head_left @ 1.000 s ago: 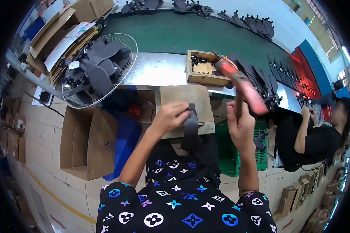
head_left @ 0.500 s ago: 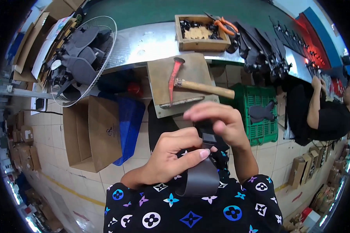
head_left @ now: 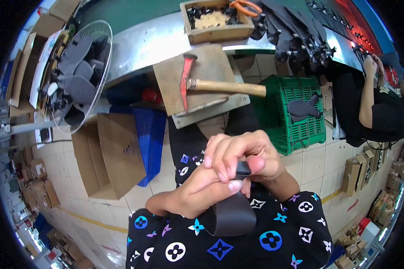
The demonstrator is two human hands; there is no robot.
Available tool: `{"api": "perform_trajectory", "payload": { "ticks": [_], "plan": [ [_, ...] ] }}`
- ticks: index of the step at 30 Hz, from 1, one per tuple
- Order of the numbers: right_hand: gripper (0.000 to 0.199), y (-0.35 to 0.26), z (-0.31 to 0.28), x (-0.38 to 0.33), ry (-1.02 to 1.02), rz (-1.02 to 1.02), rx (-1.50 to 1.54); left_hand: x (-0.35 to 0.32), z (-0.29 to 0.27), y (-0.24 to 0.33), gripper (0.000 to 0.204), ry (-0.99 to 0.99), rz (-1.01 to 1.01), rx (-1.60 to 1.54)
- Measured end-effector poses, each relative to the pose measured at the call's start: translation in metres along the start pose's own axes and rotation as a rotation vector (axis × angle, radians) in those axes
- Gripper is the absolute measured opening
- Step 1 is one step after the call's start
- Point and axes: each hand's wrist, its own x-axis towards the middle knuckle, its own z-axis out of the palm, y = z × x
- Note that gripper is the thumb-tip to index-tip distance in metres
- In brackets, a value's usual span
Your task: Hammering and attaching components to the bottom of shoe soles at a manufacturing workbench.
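Observation:
Low in front of my body, a dark grey strap (head_left: 235, 217) bends into a wide loop over my lap. My left hand (head_left: 199, 188) is closed on it, with the thumb pressed along its upper part. At the strap's upper end, a small black buckle-like piece (head_left: 243, 168) shows between my fingers. My right hand (head_left: 251, 154) is closed around that end, its thumb and fingers pinching the piece. The two hands touch, and the fingers hide much of the piece. Beyond them, a red-headed hammer (head_left: 224, 87) with a wooden handle lies on a brown board (head_left: 170, 74).
A wooden tray (head_left: 220, 33) of small black parts sits on the metal-edged bench, with orange pliers (head_left: 246, 7) and dark straps beside it. Left are a wire basket (head_left: 104, 80) of grey pieces, a carton (head_left: 121, 152) and a blue bin (head_left: 152, 143). Right: a green crate (head_left: 303, 134) and a co-worker (head_left: 368, 103).
My right hand has come down from above the strap and closed on the black piece at its end. The bench and board now appear higher in the view.

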Motion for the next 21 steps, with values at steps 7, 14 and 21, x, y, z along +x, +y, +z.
{"api": "perform_trajectory", "payload": {
  "ticks": [7,14,21],
  "plan": [
    [0.057,-0.030,-0.057,0.018,0.338,-0.119,-0.939,0.020,-0.052,0.034,0.030,0.767,0.535,0.545],
    [0.046,-0.151,-0.267,-0.006,1.470,-0.326,-2.120,-0.073,-0.210,0.134,0.068,1.858,0.923,1.246],
    [0.021,-0.185,-0.300,0.008,1.046,-0.035,-1.745,-0.026,-0.166,0.087,0.042,1.653,1.001,1.330]
  ]
}}
